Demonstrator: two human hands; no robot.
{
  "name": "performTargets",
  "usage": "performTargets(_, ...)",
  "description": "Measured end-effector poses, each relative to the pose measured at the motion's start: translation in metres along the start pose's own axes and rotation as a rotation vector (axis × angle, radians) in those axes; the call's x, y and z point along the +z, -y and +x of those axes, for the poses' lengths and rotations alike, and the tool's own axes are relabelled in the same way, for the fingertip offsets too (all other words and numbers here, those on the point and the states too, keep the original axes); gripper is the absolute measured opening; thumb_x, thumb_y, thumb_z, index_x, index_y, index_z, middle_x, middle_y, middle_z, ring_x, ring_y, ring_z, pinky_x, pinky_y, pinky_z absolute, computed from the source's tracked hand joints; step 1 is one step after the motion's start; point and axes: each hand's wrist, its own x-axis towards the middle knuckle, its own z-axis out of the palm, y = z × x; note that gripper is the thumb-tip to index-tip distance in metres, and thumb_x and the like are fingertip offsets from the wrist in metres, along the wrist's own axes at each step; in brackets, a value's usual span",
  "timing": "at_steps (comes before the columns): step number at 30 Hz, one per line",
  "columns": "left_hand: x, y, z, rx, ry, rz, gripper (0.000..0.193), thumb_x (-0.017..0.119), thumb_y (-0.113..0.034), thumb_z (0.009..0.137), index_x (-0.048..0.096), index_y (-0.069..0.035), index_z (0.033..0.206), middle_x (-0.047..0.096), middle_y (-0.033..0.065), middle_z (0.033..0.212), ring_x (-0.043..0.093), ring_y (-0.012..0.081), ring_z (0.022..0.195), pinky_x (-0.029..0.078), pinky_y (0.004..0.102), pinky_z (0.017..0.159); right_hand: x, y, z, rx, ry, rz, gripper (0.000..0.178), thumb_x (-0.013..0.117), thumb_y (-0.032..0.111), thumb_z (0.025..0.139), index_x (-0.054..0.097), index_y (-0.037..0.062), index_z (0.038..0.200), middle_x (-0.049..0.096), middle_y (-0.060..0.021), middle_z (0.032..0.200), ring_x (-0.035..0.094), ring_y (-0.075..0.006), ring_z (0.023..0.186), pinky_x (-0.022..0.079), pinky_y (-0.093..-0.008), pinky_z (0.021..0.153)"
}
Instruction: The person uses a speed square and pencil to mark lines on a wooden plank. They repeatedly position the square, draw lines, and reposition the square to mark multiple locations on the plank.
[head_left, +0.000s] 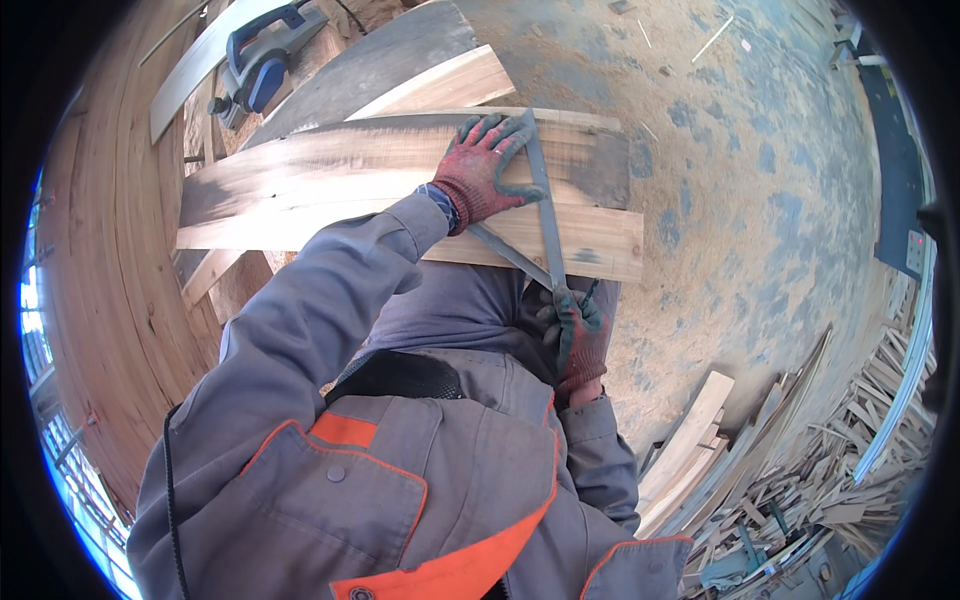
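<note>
My left hand (485, 170), in a red and green work glove, lies on a wide wooden board (340, 165) with its fingers spread. Its thumb and index fingertip touch the long blade of a grey metal angle ruler (546, 200). That blade crosses the board; a second blade runs obliquely from its near end toward my left wrist. At the near end, just off the board's near edge, my gloved right hand (580, 335) is closed around the ruler's corner. A thin dark stick (591, 291) juts up from the right hand; its kind cannot be made out.
A blue and grey power planer (262, 65) stands at the upper left among other boards. Brown timber (110, 250) covers the left side. Sawdust coats the stained floor (720, 200). Offcuts (850, 470) are heaped at the lower right, beside longer planks (690, 435).
</note>
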Motion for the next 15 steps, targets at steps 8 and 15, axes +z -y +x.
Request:
performTargets(8,-0.003,-0.003,0.001,-0.019,0.015,0.018,0.105,0.079,-0.066,0.077,0.039,-0.016,0.16,0.033,0.0163,0.168,0.025,0.0415,0.157,0.02,0.0556,0.129,0.001,0.004,-0.006,0.005,0.015,0.026,0.033,0.065,0.032,0.106,0.075,0.0013,0.101,0.073,-0.0063,0.076,0.053,-0.0078,0.049,0.04,-0.0246,0.047)
performTargets(15,0.0,-0.004,0.004,-0.027,0.013,0.063,0.108,0.077,-0.072,0.078,0.036,-0.019,0.162,0.028,0.0158,0.171,0.025,0.0414,0.158,0.021,0.056,0.129,-0.007,0.002,-0.008,-0.002,0.032,0.065,0.027,0.066,0.025,0.105,0.074,-0.0006,0.107,0.075,-0.0101,0.081,0.06,-0.0106,0.055,0.045,-0.0244,0.05)
